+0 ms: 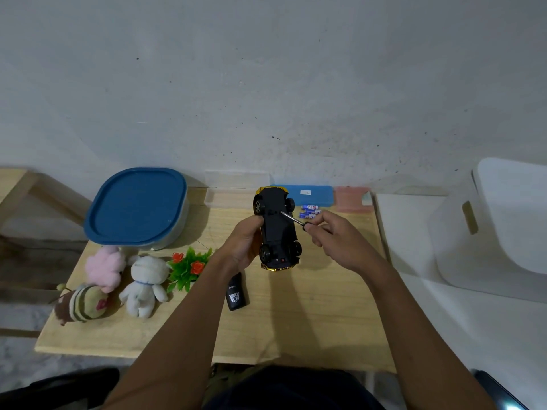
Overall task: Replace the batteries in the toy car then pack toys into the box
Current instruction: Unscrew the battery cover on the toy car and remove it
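- So, nearest the camera a black remote [236, 294] lies flat on the wooden table [296, 327], just near-left of the toy car.
- Left of that, three plushies bunch up: a striped bee plush [81, 303] nearest, a white plush [145, 284] beside it, and a pink plush [105, 267] just behind the bee, touching it.
- A little fake plant [188, 267] with orange flowers stands right up against the white plush.
- The left hand [245, 247] grips the toy car [276, 229] from its left side, fingers curled round the body. The car is held above the middle of the table, belly-up, black underside facing the camera.
- The right hand [334, 235] pinches the handle of a screwdriver [293, 218] between thumb and fingertips. The shaft slants far-left and the tip sits on the car's underside, near the far wheels.
- Just past that, a few blue-and-white batteries [309, 211] lie on the table, right of the car's far end.
- Far left sits the blue-lidded box [137, 207], lid on.
- Along the far edge by the wall, left to right: a clear tray [228, 198], a blue case [310, 195], a pink case [352, 198].
- Off to the right, a white bin [503, 217] stands on a white surface.
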